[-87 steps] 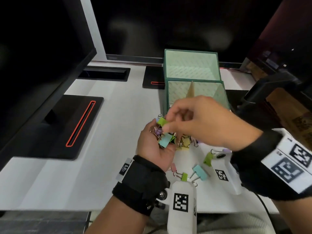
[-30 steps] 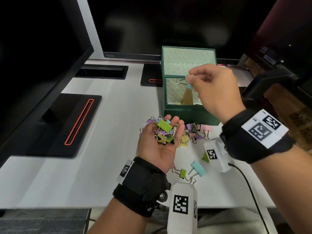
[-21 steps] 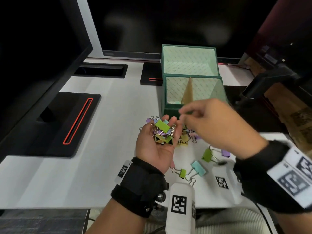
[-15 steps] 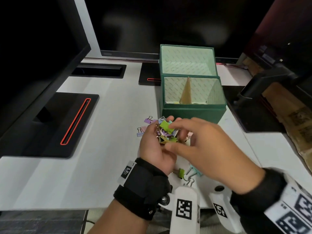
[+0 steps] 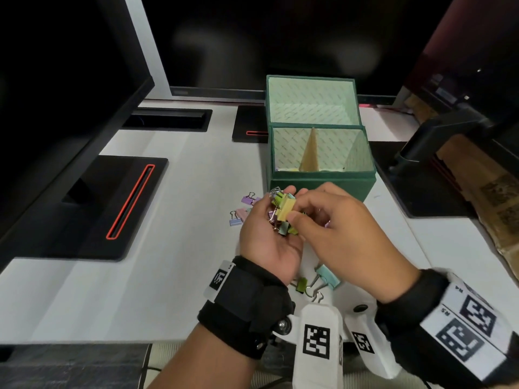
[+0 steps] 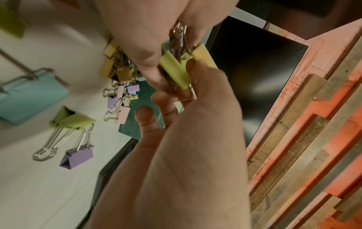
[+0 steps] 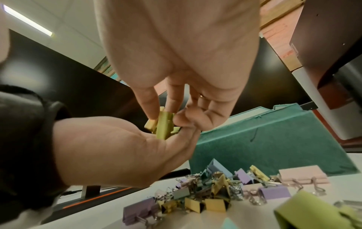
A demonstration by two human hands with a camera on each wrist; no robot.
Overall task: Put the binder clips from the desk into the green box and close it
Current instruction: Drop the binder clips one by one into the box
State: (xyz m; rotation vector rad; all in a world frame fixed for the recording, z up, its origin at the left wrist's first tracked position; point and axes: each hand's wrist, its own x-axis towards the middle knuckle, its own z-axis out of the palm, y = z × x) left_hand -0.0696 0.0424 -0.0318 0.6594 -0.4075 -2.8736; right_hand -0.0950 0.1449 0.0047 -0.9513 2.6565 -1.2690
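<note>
- A handful of binder clips [image 5: 281, 217] sits in the cupped left hand [image 5: 268, 237], held palm-up just in front of the green box [image 5: 320, 183]; its fingers curl around the bunch.
- The right hand [image 5: 334, 228] reaches into that palm, thumb and fingertips pinched on a yellow clip [image 5: 288, 210] at the top of the bunch, with a green clip [image 6: 176, 71] pressed right beside it.
- More clips [image 7: 205, 196] lie in a loose pile on the white desk [image 5: 168, 262] against the box's front wall, under and beside the hands: purple, yellow, pink, blue.
- 2 larger clips, 1 teal [image 5: 327, 277] and 1 olive [image 5: 302, 284], lie near the wrists, closer to the desk's front edge.
- The box stands open, its lid [image 5: 311, 105] tipped back behind it; a tan divider [image 5: 310, 153] stands upright inside.
- A dark monitor [image 5: 70, 94] stands to the left on its black base [image 5: 106, 206].
</note>
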